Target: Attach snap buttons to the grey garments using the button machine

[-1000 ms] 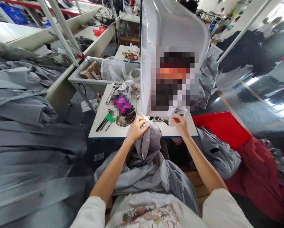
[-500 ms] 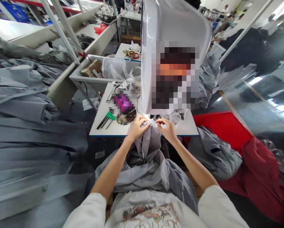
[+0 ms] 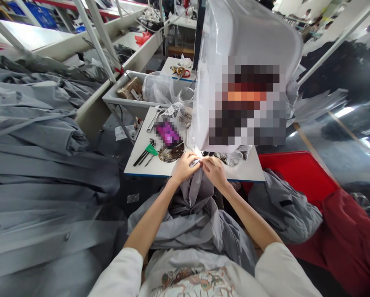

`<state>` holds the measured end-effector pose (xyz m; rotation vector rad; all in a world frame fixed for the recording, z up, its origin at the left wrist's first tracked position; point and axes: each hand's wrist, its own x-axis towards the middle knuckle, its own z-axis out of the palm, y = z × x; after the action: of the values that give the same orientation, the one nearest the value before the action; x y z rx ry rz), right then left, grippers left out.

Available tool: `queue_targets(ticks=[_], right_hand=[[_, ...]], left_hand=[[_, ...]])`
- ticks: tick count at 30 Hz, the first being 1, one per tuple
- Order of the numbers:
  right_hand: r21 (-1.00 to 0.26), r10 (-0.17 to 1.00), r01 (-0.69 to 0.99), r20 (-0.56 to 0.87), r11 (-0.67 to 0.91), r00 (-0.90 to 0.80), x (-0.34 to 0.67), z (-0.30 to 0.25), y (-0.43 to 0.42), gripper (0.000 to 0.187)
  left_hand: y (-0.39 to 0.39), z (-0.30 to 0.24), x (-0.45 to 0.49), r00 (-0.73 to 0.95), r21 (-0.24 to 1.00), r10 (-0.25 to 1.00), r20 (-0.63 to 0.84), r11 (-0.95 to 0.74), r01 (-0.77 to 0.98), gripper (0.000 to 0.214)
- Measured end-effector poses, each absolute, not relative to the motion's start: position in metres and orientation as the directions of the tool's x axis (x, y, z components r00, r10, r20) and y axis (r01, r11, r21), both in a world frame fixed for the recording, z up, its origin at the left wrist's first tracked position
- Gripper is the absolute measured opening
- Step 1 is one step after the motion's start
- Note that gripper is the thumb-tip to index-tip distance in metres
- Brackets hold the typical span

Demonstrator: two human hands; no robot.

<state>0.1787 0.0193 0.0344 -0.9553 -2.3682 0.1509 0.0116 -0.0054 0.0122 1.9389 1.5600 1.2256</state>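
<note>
The person's left hand (image 3: 183, 168) is closed in a pinch on the gathered top of a grey garment (image 3: 197, 214), which is rising from the person's lap to the near edge of a white worktable (image 3: 222, 175). The right hand (image 3: 214, 171) is curling in right beside it, fingers nearly touching the left hand's and pinching the same fold. A small shiny piece (image 3: 195, 163) is showing between the hands, too small to name. Just left of them, a round dish of brown metal parts (image 3: 171, 153) is sitting on the table, with a green-tagged bundle of black tools (image 3: 144, 156) further left and a wrench (image 3: 154, 119) towards the far side. A pixelated purple object (image 3: 168, 134) is lying beyond the dish. A clear bag of small parts (image 3: 231, 159) is resting just right of the hands, under a large white plastic tub (image 3: 249, 37). More grey cloth (image 3: 39, 165) is heaped on the left, and a folded grey garment (image 3: 283, 208) is lying over a red bin (image 3: 296, 171) on the right
</note>
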Motion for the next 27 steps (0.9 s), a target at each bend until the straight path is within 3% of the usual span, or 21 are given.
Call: queue_targets(ticks=[7, 16, 20, 23, 25, 27], right_hand=[[-0.225, 0.635, 0.610, 0.455, 0.760, -0.623, 0.184, 0.028, 0.013, 0.032], [-0.376, 0.689, 0.591, 0.524, 0.714, -0.500, 0.187, 0.043, 0.003, 0.028], [-0.453, 0.734, 0.632, 0.615, 0.629, -0.289, 0.228, 0.053, 0.017, 0.024], [-0.566, 0.844, 0.688, 0.521, 0.455, -0.129, 0.267, 0.051, 0.037, 0.020], [-0.594, 0.902, 0.701, 0.398, 0.393, -0.168, 0.286, 0.046, 0.049, 0.019], [-0.545, 0.908, 0.729, 0.302, 0.414, -0.290, 0.295, 0.040, 0.056, 0.018]], left_hand=[[-0.006, 0.013, 0.011, 0.016, 0.737, 0.924, 0.383, -0.316, 0.598, 0.017], [-0.006, 0.010, 0.012, 0.006, 0.734, 0.913, 0.407, -0.331, 0.593, 0.018], [-0.004, 0.006, 0.012, 0.006, 0.734, 0.908, 0.418, -0.342, 0.586, 0.021], [-0.003, 0.004, 0.012, 0.006, 0.738, 0.907, 0.422, -0.347, 0.579, 0.020], [-0.003, 0.004, 0.012, 0.005, 0.741, 0.906, 0.422, -0.349, 0.574, 0.020], [-0.003, 0.004, 0.012, 0.006, 0.744, 0.906, 0.424, -0.352, 0.568, 0.020]])
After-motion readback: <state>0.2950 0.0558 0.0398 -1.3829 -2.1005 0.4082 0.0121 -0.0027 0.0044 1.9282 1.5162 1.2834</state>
